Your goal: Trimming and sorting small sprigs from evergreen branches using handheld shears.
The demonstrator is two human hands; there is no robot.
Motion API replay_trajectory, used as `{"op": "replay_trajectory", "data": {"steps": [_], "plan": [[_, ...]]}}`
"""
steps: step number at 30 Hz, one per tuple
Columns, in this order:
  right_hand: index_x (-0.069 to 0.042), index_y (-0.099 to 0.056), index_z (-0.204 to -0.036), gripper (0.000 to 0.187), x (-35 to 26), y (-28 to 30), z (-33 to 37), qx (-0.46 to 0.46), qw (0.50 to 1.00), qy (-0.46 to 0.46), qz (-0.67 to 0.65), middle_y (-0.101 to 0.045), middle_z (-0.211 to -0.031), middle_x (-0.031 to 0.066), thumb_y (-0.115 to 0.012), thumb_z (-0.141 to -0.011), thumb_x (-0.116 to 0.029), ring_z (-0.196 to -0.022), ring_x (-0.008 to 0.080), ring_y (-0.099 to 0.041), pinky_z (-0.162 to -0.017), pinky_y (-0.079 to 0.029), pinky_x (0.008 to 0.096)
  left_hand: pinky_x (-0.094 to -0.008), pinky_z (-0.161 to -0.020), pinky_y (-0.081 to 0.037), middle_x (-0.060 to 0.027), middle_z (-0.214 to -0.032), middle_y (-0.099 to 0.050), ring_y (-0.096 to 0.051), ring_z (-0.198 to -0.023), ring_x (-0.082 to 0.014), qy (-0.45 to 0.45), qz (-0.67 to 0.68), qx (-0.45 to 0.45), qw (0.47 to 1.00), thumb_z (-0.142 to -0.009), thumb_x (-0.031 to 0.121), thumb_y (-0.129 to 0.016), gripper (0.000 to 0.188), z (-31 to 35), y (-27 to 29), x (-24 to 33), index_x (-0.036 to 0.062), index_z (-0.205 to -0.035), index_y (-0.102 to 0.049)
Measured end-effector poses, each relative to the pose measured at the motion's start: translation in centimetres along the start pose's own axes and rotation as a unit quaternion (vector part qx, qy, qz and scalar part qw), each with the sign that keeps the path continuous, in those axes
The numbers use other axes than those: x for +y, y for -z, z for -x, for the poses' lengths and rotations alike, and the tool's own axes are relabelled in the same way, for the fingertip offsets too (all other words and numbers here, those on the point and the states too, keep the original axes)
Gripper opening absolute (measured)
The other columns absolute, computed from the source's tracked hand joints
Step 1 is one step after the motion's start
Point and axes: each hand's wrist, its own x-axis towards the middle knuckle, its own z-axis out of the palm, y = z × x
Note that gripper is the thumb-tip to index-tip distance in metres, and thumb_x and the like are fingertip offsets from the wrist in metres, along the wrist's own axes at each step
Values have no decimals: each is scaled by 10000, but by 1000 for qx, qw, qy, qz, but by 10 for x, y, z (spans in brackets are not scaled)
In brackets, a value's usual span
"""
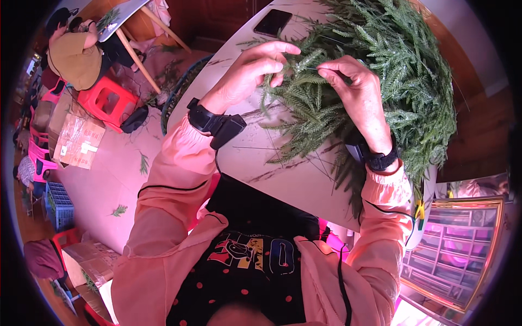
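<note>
Artificial pine branches [402, 60], green with needle-like leaves, are heaped across the right side of a white marbled table [247, 160]. My left hand [253, 70] is at the heap's left edge, its fingers curled about a pine sprig [305, 64], with the index finger stretched out. Facing it, my right hand [353, 81] pinches a thin wire-like stem [314, 68] between thumb and index finger, just above the needles. The far end of that stem is lost among the greenery.
A black phone [273, 23] lies at the table's far edge. To the left are a red stool [109, 100], cardboard boxes [79, 138], a blue crate [58, 204] and a seated person [76, 57]. Yellow-handled cutters [420, 211] hang by the table's right edge.
</note>
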Motion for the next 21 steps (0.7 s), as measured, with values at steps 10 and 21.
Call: {"op": "replay_trajectory", "data": {"steps": [10,21], "plan": [[-16,-689,-935,123,-2,2,-1,-5,994,85,63,-658,-874,73,-671,-823,-63,-803,188,-642,-732,-503,277,-231,-749,-453,-8,-991,-572,-553,-863,-86,-106,-157,-50,981,-857,45,-564,232,3,-4,2,34,-1073,-650],[-24,-657,-1035,195,-31,69,40,50,956,172,233,-663,-881,73,-644,-845,-66,-855,183,-645,-766,-497,285,-216,-715,-447,-36,-959,-627,-567,-858,-87,-196,-304,-15,932,-833,-96,-546,189,3,-8,-2,2,-938,-669]]}}
